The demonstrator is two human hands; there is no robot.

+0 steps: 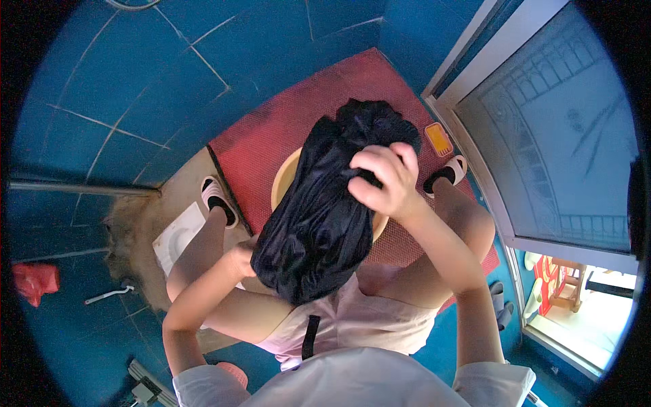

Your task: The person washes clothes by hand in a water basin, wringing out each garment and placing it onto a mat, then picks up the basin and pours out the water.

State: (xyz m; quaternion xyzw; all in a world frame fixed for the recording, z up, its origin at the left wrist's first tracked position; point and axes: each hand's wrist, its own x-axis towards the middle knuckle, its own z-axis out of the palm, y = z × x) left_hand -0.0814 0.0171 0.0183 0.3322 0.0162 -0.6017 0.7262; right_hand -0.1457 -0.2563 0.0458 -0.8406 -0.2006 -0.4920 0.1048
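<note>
A large piece of black fabric (pixel 320 219), perhaps a garment, is spread between my two hands over a yellowish basin (pixel 286 175). My right hand (pixel 389 178) pinches its upper right part, fingers curled into the folds. At its lower left edge, my left hand (pixel 244 259) grips the cloth, with most of the fingers hidden behind it. The far end of the fabric is bunched. It covers most of the basin, so what the basin holds cannot be seen.
Under the basin lies a red textured mat (pixel 244 152). A yellow-orange soap dish or brush (pixel 438 139) rests near my right slipper (pixel 459 169). A white squat-toilet pan (pixel 178 239) is beside my left leg. A sliding door (pixel 549 137) stands at the right, and a white-handled brush (pixel 109 294) is at the left.
</note>
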